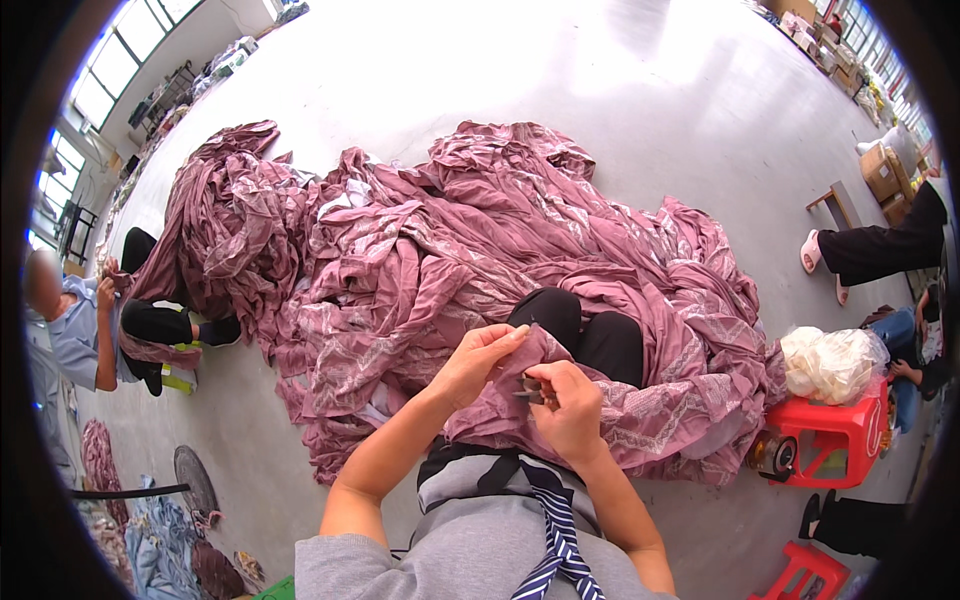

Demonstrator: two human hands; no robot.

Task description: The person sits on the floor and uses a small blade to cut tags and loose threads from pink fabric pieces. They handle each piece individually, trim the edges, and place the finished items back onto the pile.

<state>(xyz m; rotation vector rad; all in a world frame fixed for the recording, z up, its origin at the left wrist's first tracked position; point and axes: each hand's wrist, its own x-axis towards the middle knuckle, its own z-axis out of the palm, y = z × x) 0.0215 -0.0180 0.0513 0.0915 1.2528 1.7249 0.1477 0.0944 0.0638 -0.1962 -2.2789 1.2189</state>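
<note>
A great heap of dusty-pink patterned fabric [400, 270] lies on the floor before me and runs across my lap. My left hand [476, 362] is closed, pinching an edge of this cloth between thumb and fingers above my thighs. Close beside it, to the right, my right hand [568, 405] is wrapped round small dark thread snips [527, 394]. Their short blades point left toward the pinched cloth; most of the tool is hidden in my palm. Whether the blades touch the fabric I cannot tell.
At left a seated person [80, 320] handles part of the same fabric. On my right stands a red plastic stool [850, 430] with a bag of white material [830, 365] on it. Other people sit or stand at the right edge, near cardboard boxes [882, 172].
</note>
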